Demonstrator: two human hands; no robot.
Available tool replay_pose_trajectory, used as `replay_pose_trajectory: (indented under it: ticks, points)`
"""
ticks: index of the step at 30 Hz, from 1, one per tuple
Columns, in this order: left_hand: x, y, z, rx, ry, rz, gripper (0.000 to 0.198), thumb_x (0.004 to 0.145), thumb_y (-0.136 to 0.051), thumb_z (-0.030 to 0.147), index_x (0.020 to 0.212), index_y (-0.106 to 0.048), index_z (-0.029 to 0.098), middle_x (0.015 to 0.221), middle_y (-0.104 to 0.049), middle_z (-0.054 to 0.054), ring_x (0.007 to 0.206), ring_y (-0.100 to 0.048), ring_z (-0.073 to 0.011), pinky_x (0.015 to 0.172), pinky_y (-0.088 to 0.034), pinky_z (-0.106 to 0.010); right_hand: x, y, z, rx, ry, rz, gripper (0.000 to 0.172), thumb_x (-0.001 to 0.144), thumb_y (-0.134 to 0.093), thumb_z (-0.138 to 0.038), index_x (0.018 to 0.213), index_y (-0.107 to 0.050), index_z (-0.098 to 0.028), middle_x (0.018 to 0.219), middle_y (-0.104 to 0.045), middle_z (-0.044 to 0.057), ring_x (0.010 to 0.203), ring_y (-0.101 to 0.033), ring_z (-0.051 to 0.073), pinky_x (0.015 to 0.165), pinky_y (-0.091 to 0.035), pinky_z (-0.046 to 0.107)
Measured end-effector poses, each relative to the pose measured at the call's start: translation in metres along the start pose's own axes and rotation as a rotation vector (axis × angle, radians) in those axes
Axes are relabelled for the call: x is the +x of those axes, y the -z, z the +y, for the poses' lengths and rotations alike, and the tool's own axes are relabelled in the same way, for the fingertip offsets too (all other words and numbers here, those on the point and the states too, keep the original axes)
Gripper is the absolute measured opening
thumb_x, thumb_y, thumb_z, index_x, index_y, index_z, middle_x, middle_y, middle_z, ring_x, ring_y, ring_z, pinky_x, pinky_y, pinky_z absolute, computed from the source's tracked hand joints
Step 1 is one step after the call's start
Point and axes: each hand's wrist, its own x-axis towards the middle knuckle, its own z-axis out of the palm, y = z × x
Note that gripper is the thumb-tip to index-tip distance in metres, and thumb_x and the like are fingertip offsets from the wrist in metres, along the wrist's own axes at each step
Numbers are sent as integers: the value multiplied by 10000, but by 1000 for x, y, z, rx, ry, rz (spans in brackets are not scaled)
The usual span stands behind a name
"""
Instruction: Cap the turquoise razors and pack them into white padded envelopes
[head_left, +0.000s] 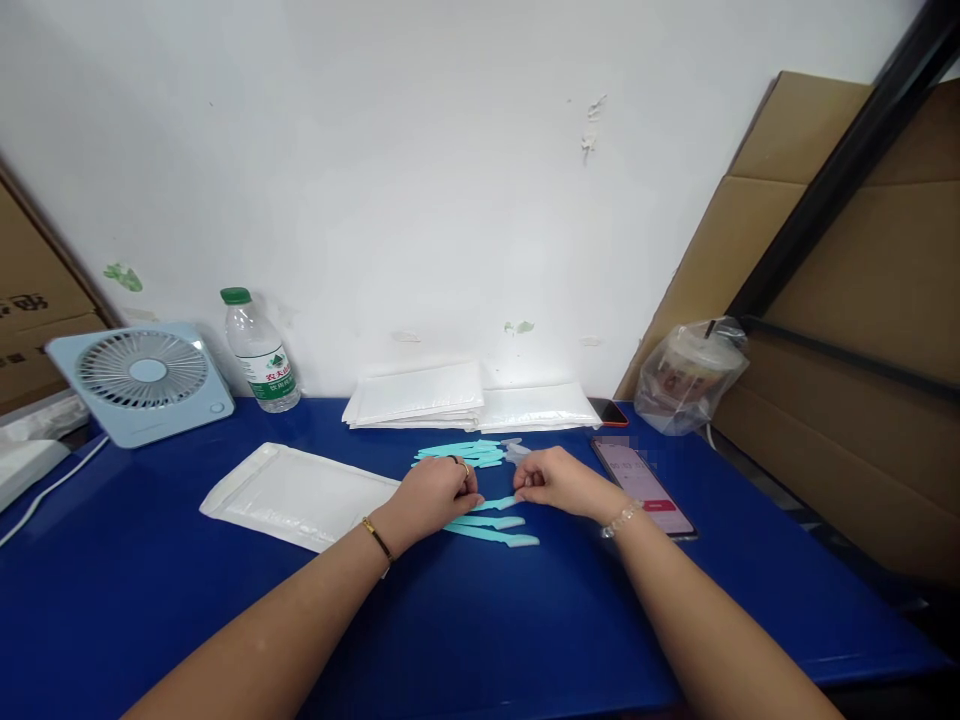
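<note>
Turquoise razor: runs its long axis left to right between both hands at the counter, nearer neither; cannot tell if raised. At left, disappears into the left hand, with grip closed on the handle end. Mid-length, runs just far of two other razors. At right, meets the right hand, with grip pinched at the tip.

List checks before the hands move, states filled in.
1. Left hand at the handle of the farthest of three spread turquoise eyebrow razors: ok.
2. Right hand at that razor's tip: ok.
3. Razor tips spread apart: ok.
4. White padded mailer clear of left forearm: cannot tell, overlapping in view.
5. Smartphone untouched by right wrist: cannot tell.
6. Water bottle capped: ok.
</note>
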Motion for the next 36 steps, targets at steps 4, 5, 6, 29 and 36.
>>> replay_pose_trajectory:
  ticks: [4,5,6,29,36]
  points:
    - [3,3,-9,122,105,137,208,817,-555,356,953,-597,204,952,-621,-40,828,-591,-186,671,-389,-280,4,4,18,-110,-78,211,109,766,-568,-158,845,-641,-174,792,-623,27,681,-556,141,622,-408,243]
    - [4,3,-12,143,125,137,203,823,-546,348,952,-597,200,949,-621,-46,835,-592,-192,675,-389,-285,6,4,21,-132,-84,226,125,757,-566,-144,856,-636,-174,814,-618,31,695,-553,142,636,-409,246]
    - [4,3,-14,154,132,126,190,830,-535,343,932,-602,197,936,-624,-47,835,-593,-195,677,-389,-288,7,4,24,-145,-82,225,127,754,-564,-139,856,-632,-174,833,-611,33,707,-550,142,649,-410,249]
    - [7,0,-19,-30,119,88,89,776,-565,257,743,-626,201,776,-642,-11,714,-571,-153,615,-373,-249,14,-14,17,73,-18,164,51,791,-590,-216,784,-625,-179,731,-598,7,632,-530,114,582,-399,218]
    - [3,1,-12,-156,83,-67,181,797,-545,364,730,-637,224,703,-640,21,631,-559,-132,521,-341,-232,9,-12,14,124,59,15,78,789,-596,-242,772,-648,-186,683,-614,0,615,-549,123,555,-411,216]
